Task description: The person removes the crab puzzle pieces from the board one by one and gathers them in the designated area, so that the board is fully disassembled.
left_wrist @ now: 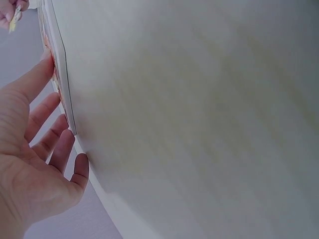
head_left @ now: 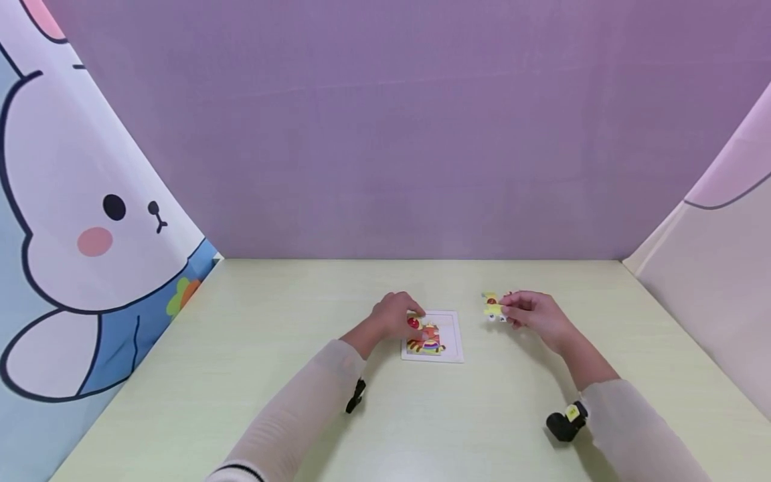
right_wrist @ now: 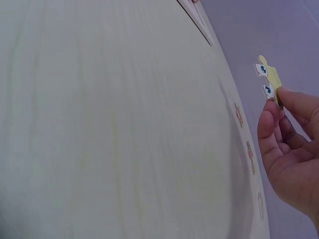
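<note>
A thin yellow jigsaw piece (right_wrist: 273, 79) with two printed blue eyes is pinched between the thumb and fingers of my right hand (head_left: 539, 318). That hand is raised over the table, to the right of a square white puzzle tray (head_left: 453, 338). Brightly coloured assembled pieces (head_left: 424, 347), with red, orange and striped parts, fill the tray's left portion; its right portion shows bare white. My left hand (head_left: 399, 316) rests at the tray's left side, partly covering the picture. In the left wrist view its thumb (left_wrist: 42, 72) touches the pieces, while the other fingers are loosely bent along the tray's edge.
Several small loose pieces (right_wrist: 250, 158) lie on the pale table (head_left: 482, 415) near the right hand. Dark wrist cameras (head_left: 566, 422) are strapped under the sleeves. A purple panel (head_left: 421, 134) stands behind the table, with a cartoon-printed cloth (head_left: 90, 167) at the left.
</note>
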`<action>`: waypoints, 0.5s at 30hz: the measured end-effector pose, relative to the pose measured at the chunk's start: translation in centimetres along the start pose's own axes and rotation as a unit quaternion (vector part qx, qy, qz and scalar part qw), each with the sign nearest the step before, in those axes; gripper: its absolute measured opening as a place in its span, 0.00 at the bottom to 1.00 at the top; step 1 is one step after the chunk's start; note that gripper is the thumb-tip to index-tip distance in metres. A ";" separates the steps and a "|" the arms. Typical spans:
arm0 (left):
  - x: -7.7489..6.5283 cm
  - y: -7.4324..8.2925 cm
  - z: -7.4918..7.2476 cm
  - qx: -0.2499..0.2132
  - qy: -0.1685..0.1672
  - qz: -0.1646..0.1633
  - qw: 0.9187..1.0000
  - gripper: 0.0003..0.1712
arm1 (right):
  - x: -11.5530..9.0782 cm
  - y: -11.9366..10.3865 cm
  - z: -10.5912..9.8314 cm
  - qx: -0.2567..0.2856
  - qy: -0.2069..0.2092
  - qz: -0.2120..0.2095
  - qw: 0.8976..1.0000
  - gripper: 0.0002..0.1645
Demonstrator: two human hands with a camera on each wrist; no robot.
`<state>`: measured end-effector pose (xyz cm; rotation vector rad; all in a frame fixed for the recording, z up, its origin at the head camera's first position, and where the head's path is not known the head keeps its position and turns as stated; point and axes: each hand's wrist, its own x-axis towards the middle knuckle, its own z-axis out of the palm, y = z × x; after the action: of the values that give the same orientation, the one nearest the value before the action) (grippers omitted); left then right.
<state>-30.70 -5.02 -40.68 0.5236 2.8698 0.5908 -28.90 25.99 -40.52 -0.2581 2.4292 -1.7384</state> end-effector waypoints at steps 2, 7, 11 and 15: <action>0.0 0.0 -0.1 -0.001 -0.001 -0.002 1.000 0.25 | 0.1 0.3 -0.1 -0.004 0.001 0.005 1.000 0.20; -0.1 0.0 -0.2 -0.004 -0.002 -0.004 1.000 0.24 | 0.6 0.7 -0.1 -0.022 0.003 0.014 1.000 0.19; -0.1 0.0 -0.1 -0.010 -0.002 -0.006 1.000 0.24 | 1.0 0.9 0.0 -0.031 -0.003 0.021 0.999 0.18; 0.0 0.0 -0.1 -0.013 -0.002 -0.009 1.000 0.24 | 1.3 1.1 0.0 -0.037 -0.014 0.019 0.999 0.18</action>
<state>-30.72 -5.05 -40.57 0.4946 2.8568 0.6222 -30.24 26.09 -41.59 -0.2402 2.4651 -1.6211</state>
